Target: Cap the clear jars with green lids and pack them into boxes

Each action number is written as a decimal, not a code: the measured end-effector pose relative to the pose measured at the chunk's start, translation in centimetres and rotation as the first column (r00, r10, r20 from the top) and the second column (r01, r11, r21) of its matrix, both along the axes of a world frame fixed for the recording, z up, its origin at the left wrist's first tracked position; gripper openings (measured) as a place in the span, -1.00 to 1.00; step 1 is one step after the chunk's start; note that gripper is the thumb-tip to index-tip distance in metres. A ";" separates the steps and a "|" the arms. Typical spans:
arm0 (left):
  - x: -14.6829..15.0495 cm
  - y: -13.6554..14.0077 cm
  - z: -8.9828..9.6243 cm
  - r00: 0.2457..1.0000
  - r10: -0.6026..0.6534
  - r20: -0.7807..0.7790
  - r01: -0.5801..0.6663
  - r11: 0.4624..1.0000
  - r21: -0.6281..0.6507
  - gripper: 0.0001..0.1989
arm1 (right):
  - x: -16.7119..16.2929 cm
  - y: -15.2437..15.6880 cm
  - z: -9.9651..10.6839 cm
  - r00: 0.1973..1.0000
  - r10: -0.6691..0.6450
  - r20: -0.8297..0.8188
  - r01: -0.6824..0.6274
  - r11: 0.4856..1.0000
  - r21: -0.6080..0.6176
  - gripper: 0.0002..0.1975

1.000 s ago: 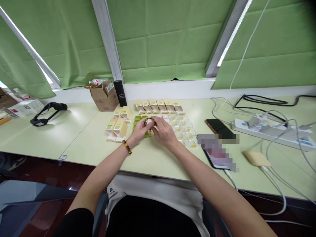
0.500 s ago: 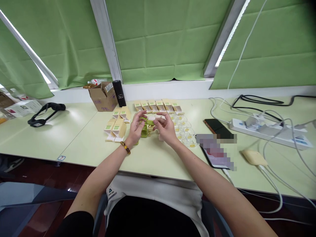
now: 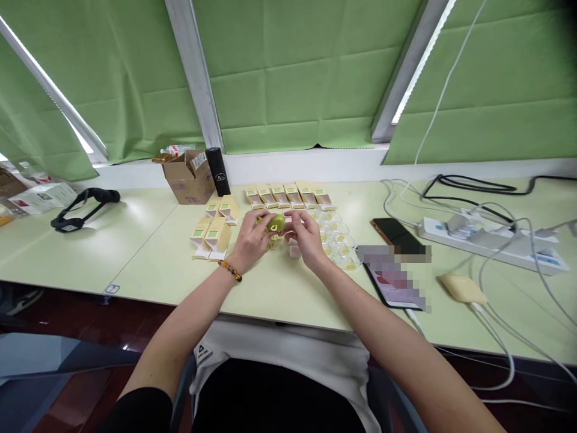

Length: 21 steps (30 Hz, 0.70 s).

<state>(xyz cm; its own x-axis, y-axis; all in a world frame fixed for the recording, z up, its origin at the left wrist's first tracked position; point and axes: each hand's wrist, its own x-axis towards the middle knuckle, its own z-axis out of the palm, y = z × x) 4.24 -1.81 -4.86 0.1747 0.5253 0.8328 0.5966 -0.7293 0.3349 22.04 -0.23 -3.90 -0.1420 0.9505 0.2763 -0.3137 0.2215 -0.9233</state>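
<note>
A small, rounded green case (image 3: 274, 223) with a pale curved mark on its face is held just above the table. My left hand (image 3: 252, 238) is closed around its left side. At its right edge, my right hand (image 3: 305, 233) has thumb and fingers bent together against the case. Small yellowish pieces (image 3: 272, 243) show partly below the case; their kind is hidden by the hands. A pale pinkish block (image 3: 294, 251) lies under my right hand. Right of that hand are rows of clear plastic domes (image 3: 339, 240) with yellow centres.
Cream boxes (image 3: 288, 195) stand in a row at the back, with more cream boxes (image 3: 211, 237) at left. Behind are a cardboard box (image 3: 192, 180) and black cylinder (image 3: 217, 171). Two phones (image 3: 394, 231), a power strip (image 3: 491, 240) and cables occupy the right. A black headset (image 3: 83, 207) lies far left.
The green case, which stood open between my hands, is now closed up. My left hand has turned over onto it, and its marked face now shows.
</note>
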 end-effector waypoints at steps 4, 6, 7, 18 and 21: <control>0.3 1.0 -0.2 0.900 -0.041 0.433 0.137 0.971 -0.193 -0.53 | 0.6 -0.4 0.5 1.000 -0.001 -0.024 0.001 1.000 0.016 -0.43; 0.2 1.6 -0.4 0.777 -0.078 0.624 0.321 0.902 -0.287 -0.51 | 1.1 -0.4 0.9 0.998 -0.057 -0.011 0.058 0.998 0.038 -0.47; 0.2 1.9 -0.5 0.721 -0.079 0.688 0.401 0.858 -0.321 -0.52 | 1.3 -0.3 1.1 0.995 -0.103 0.001 0.103 0.993 0.059 -0.50; -0.4 2.9 -0.2 0.377 0.078 0.923 0.640 0.698 -0.321 -0.68 | 10.1 -1.7 5.0 0.564 -0.547 0.619 0.256 0.828 0.499 -0.86; -0.6 3.1 0.1 0.353 0.089 0.931 0.639 0.704 -0.309 -0.71 | 12.9 -3.1 4.4 0.226 -0.593 0.773 0.122 0.804 0.582 -0.86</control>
